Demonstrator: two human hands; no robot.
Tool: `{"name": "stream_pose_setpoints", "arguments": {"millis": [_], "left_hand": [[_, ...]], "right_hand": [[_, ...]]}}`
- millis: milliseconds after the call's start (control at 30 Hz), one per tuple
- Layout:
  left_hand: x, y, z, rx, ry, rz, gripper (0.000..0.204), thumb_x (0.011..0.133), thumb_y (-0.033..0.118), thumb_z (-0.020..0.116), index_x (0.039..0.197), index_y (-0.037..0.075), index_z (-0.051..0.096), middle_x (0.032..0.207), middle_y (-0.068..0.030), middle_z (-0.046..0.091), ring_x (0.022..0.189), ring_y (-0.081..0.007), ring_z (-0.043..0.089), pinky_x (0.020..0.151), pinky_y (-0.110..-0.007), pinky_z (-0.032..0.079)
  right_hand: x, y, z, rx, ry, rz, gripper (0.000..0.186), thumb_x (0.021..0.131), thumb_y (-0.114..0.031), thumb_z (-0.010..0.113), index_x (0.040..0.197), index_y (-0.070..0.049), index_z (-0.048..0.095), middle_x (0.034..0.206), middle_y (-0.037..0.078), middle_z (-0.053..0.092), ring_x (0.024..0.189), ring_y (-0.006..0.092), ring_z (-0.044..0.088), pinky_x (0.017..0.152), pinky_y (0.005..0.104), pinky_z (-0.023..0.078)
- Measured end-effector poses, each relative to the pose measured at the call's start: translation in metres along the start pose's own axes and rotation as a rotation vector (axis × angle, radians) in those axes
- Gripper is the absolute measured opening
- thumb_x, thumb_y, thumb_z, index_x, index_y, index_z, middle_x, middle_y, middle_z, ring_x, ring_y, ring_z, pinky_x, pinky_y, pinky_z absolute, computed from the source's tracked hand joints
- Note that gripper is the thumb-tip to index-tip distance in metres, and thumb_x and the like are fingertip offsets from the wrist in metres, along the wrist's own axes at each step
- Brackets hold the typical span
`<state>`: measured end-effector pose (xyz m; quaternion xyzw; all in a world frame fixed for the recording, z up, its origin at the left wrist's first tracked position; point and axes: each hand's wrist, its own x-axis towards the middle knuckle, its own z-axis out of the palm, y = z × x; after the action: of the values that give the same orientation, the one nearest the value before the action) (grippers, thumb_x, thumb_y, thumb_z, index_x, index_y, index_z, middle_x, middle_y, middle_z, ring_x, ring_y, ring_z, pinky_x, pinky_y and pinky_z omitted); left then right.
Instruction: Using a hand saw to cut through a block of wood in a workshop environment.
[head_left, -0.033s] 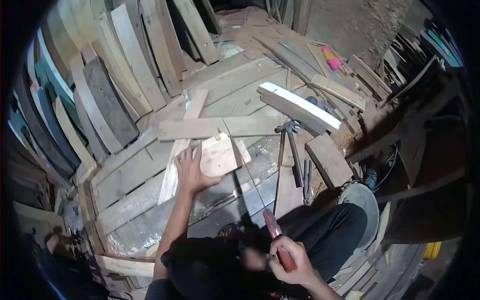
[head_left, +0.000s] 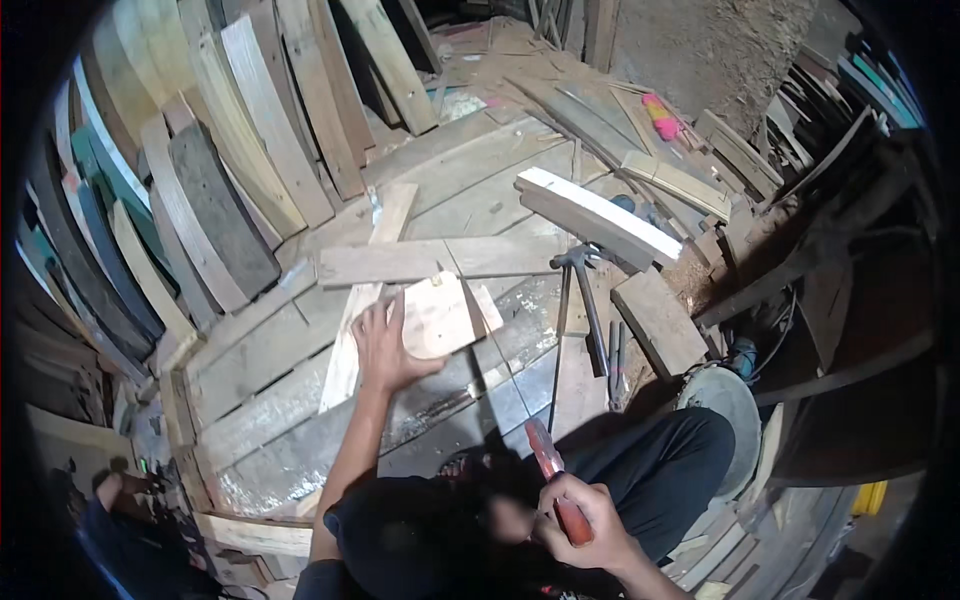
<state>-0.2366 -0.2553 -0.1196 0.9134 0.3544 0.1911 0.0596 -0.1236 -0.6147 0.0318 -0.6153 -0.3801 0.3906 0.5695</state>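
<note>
My left hand (head_left: 383, 345) grips a pale wooden block (head_left: 438, 315) by its left side, fingers over the upper part and thumb along the near edge. In my right hand (head_left: 590, 525) is the red handle of a handsaw (head_left: 545, 450). Its thin blade, seen nearly edge-on, runs forward along the block's right side. Whether the teeth are in the wood I cannot tell. Under the block lie a pale strip of wood (head_left: 345, 370) and a longer crosswise board (head_left: 380, 262).
Right of the saw, a claw hammer (head_left: 590, 310) lies near a thick wood block (head_left: 658, 322) and a white-topped beam (head_left: 600, 215). A grey round basin (head_left: 735, 420) stands by my knee. Several planks (head_left: 300, 110) lean at the far left. Another person's hand (head_left: 115, 485) shows at lower left.
</note>
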Motion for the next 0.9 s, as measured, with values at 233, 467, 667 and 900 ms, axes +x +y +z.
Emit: {"name": "stream_pose_setpoints", "arguments": {"millis": [233, 467, 667, 900], "left_hand": [[-0.003, 0.013, -0.006, 0.048, -0.025, -0.014, 0.138, 0.047, 0.06, 0.093, 0.161, 0.002, 0.041, 0.14, -0.021, 0.05, 0.135, -0.0401, 0.045, 0.118, -0.058, 0.029], [-0.001, 0.018, -0.001, 0.05, 0.005, 0.006, 0.141, 0.048, 0.064, 0.094, 0.161, -0.001, 0.039, 0.145, -0.0236, 0.051, 0.137, -0.0412, 0.045, 0.119, -0.058, 0.028], [0.008, 0.009, 0.001, 0.099, -0.026, -0.087, 0.149, 0.047, 0.064, 0.094, 0.165, -0.001, 0.03, 0.146, -0.023, 0.052, 0.14, -0.0405, 0.045, 0.119, -0.057, 0.029], [0.01, 0.029, -0.006, 0.044, 0.031, -0.087, 0.132, 0.048, 0.058, 0.096, 0.154, 0.0, 0.041, 0.144, -0.0217, 0.05, 0.139, -0.0408, 0.044, 0.12, -0.055, 0.029]], "right_hand": [[0.042, -0.043, -0.033, -0.018, -0.174, -0.118, 0.024, 0.092, -0.001, 0.08, 0.095, -0.006, 0.057, 0.074, 0.004, 0.061, 0.061, 0.0118, 0.064, 0.058, 0.0301, 0.048], [0.079, 0.001, 0.005, -0.149, -0.147, -0.238, 0.023, 0.096, -0.009, 0.078, 0.107, -0.003, 0.059, 0.07, 0.003, 0.057, 0.061, 0.01, 0.056, 0.06, 0.0308, 0.045], [0.089, -0.009, 0.0, -0.105, -0.032, -0.213, 0.049, 0.095, -0.01, 0.079, 0.133, -0.007, 0.047, 0.068, 0.001, 0.051, 0.065, 0.0104, 0.049, 0.064, 0.0299, 0.043], [0.049, 0.022, -0.036, -0.055, 0.271, 0.016, 0.04, 0.094, -0.01, 0.078, 0.13, -0.001, 0.061, 0.116, 0.014, 0.072, 0.112, 0.0191, 0.066, 0.099, 0.0343, 0.05]]}}
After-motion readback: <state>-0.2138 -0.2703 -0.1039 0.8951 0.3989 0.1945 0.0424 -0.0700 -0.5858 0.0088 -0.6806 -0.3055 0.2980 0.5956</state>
